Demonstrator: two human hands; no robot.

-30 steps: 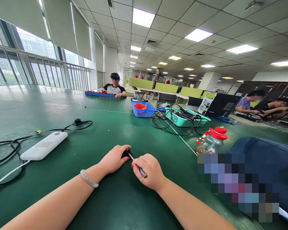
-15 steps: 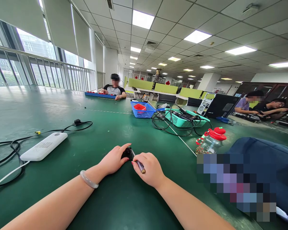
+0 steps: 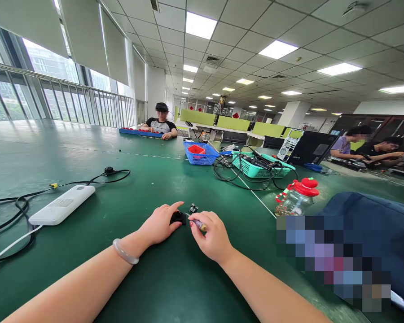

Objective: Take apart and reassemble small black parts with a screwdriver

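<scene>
My left hand [image 3: 160,223] rests on the green table [image 3: 87,152] and pinches a small black part [image 3: 177,218] between thumb and fingers. My right hand [image 3: 211,235] is closed round a thin screwdriver [image 3: 198,224], whose tip points left at the black part. A second small black piece [image 3: 193,208] lies on the table just beyond the two hands. A pale bangle sits on my left wrist.
A white power strip [image 3: 62,205] with black cables [image 3: 87,181] lies at the left. Blue basket [image 3: 199,154] and teal basket [image 3: 261,167] with cables stand further back. A red-lidded jar [image 3: 296,196] and dark blue bag [image 3: 363,224] sit at the right. Other people sit at distant tables.
My right hand has turned and lifted the screwdriver's handle, bringing it more level. A small black piece now shows on the table beyond the hands. My left hand has stayed put.
</scene>
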